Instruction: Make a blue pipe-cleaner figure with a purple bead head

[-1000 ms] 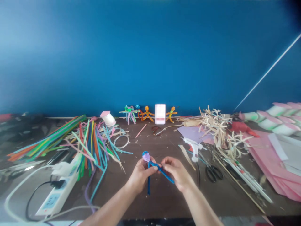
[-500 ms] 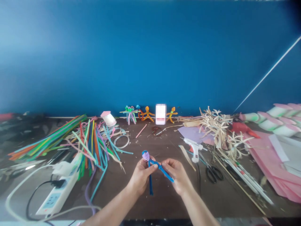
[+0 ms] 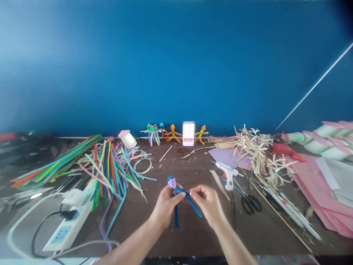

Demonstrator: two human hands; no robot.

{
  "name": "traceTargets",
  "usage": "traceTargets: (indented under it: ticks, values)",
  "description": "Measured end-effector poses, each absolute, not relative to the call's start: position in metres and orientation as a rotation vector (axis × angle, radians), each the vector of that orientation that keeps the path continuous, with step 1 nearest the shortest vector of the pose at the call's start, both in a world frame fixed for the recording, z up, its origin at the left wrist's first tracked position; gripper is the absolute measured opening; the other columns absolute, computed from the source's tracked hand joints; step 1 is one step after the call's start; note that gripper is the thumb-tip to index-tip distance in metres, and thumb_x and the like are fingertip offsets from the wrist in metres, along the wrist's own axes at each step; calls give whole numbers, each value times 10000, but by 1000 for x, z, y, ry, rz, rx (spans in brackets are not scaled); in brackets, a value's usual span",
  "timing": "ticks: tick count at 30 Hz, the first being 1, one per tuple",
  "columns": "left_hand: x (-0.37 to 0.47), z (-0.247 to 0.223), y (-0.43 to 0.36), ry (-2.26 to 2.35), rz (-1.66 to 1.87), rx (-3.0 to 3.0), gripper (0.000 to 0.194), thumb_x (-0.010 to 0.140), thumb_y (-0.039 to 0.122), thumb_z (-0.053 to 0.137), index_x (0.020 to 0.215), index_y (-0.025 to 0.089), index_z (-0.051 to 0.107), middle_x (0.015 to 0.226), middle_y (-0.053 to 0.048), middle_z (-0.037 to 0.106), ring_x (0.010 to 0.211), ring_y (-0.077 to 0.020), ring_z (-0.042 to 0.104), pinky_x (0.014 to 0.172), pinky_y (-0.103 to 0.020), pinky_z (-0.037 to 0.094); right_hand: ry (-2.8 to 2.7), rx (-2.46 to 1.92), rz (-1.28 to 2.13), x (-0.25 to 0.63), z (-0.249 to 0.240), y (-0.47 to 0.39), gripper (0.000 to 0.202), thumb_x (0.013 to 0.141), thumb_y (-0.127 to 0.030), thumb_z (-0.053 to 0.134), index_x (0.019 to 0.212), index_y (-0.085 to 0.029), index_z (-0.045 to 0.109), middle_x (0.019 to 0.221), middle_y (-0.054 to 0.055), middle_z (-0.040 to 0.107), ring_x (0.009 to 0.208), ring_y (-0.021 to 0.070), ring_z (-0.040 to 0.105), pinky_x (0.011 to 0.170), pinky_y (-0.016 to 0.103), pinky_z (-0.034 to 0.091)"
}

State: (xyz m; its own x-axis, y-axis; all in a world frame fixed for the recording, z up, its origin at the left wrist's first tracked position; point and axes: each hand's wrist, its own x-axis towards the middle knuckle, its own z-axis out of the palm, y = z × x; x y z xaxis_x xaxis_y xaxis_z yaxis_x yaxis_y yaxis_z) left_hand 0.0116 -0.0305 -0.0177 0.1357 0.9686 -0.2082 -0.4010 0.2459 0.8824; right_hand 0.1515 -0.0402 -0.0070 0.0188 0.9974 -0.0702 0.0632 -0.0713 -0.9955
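A small pipe-cleaner figure (image 3: 176, 213) with a lilac and blue head and blue limbs is held over the middle of the table. My left hand (image 3: 165, 208) grips it just below the head, thumb pressed on its blue body. One blue limb hangs straight down; another slants down to the right. My right hand (image 3: 206, 202) pinches at the blue pipe cleaner where the slanting limb is wrapped, thumb and forefinger together. Exactly what lies between those fingertips is too small to make out clearly.
Loose pipe cleaners (image 3: 107, 173) and a power strip (image 3: 67, 221) lie on the left. To the right are a glue gun (image 3: 228, 173), black-handled scissors (image 3: 250, 204) and pink sheets (image 3: 311, 198). Finished-looking orange figures (image 3: 173, 134) stand by the wall.
The slanting blue limb has swung slightly down and left, away from my right palm. My right fingertips have tightened into a pinch near the wrap; my left hand keeps its hold.
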Motion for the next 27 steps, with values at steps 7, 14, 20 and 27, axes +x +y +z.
traceTargets:
  ticks: [7,14,20,27]
  values:
    - [13,-15,-32,960,1137,767,263,607,161,697,798,153,517,616,32,606,577,-85,542,575,-185,385,-1308,-1342,1111,153,-8,-40,203,701,-341,592,667,-143,622,620,27,622,576,141,545,536,224,416]
    - [11,-11,-30,834,1064,657,284,585,144,710,825,149,559,681,10,614,576,-73,523,564,-179,374,-1195,-1266,1233,155,-11,-37,216,697,-361,614,699,-146,626,629,23,617,585,142,541,548,231,408]
    - [9,-10,-31,822,951,595,304,552,81,691,841,126,609,670,-11,613,586,-86,539,560,-181,377,-1024,-1171,1397,156,-13,-37,245,663,-380,654,718,-144,618,596,5,595,543,126,525,516,224,386]
    - [12,-13,-32,840,971,635,395,566,104,704,942,152,592,679,2,615,603,-98,563,605,-198,402,-984,-1159,1423,156,-19,-39,230,656,-340,668,777,-148,632,667,11,610,581,123,535,560,229,403]
